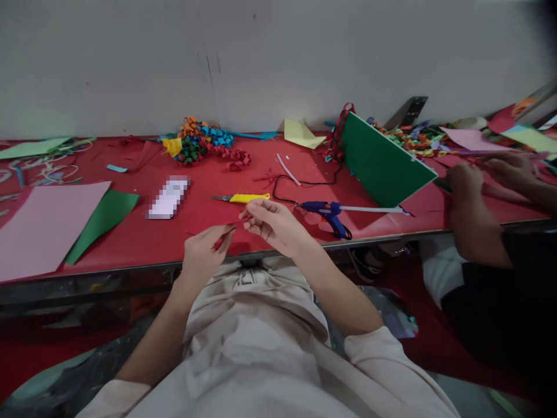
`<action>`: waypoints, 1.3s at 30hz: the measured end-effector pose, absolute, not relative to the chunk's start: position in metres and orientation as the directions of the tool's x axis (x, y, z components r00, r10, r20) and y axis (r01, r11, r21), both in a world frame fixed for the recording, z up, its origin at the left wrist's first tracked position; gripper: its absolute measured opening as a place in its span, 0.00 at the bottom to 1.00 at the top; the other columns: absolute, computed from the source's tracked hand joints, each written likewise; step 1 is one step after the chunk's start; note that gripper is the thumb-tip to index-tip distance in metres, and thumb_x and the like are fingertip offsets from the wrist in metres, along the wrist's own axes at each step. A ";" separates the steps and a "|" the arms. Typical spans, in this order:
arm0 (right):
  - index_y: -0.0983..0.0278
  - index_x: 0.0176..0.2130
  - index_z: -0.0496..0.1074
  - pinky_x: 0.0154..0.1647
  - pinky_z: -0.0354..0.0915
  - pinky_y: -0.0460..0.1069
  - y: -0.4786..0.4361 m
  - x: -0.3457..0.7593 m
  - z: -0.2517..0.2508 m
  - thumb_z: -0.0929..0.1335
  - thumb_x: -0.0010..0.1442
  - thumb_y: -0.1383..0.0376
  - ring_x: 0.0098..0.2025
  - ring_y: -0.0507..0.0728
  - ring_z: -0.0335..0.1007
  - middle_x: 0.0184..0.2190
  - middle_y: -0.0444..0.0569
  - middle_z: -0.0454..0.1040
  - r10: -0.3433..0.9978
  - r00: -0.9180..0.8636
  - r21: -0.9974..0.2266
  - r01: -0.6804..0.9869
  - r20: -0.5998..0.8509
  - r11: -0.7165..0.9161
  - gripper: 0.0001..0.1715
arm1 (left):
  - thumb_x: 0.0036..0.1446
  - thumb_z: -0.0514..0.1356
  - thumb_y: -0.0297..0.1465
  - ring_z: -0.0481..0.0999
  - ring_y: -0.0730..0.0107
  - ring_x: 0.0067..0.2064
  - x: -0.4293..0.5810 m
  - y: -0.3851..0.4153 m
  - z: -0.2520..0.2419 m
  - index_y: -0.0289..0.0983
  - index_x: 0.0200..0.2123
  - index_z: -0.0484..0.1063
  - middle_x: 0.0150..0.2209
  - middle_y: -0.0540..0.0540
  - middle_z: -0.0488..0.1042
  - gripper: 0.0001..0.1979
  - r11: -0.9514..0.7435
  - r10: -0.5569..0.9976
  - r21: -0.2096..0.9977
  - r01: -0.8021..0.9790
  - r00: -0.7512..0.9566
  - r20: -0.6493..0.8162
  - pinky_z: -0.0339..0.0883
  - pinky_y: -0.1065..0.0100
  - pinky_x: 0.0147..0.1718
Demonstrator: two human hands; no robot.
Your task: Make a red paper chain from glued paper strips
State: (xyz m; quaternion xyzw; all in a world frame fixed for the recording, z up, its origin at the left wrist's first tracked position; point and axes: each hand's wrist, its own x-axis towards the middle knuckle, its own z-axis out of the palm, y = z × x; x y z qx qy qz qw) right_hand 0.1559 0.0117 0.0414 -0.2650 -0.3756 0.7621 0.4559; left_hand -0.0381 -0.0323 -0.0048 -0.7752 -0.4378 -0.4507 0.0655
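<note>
My left hand (203, 251) and my right hand (270, 220) are close together above the near edge of the red table (143, 232). Both pinch a thin red paper strip (238, 222) that runs between their fingertips. The strip is hard to pick out against the red cloth. A yellow-handled utility knife (243, 198) lies just beyond my right hand. A blue glue gun (331, 213) with a white glue stick lies to the right, its black cord looping back over the table.
Pink paper (39, 226) and green paper (102, 217) lie at the left. Coloured folded paper chains (204, 142) sit at the back. A green board (383, 165) leans at the right, beside another person's hands (467, 186) on the table.
</note>
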 end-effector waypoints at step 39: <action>0.57 0.49 0.80 0.50 0.75 0.50 -0.023 0.158 0.017 0.73 0.64 0.59 0.46 0.55 0.82 0.43 0.48 0.84 0.906 -0.390 -0.986 -0.086 0.167 0.145 0.14 | 0.68 0.55 0.23 0.70 0.55 0.69 -0.021 -0.059 -0.002 0.39 0.28 0.76 0.64 0.41 0.74 0.16 -0.610 0.649 0.405 0.681 0.136 0.748 0.73 0.49 0.61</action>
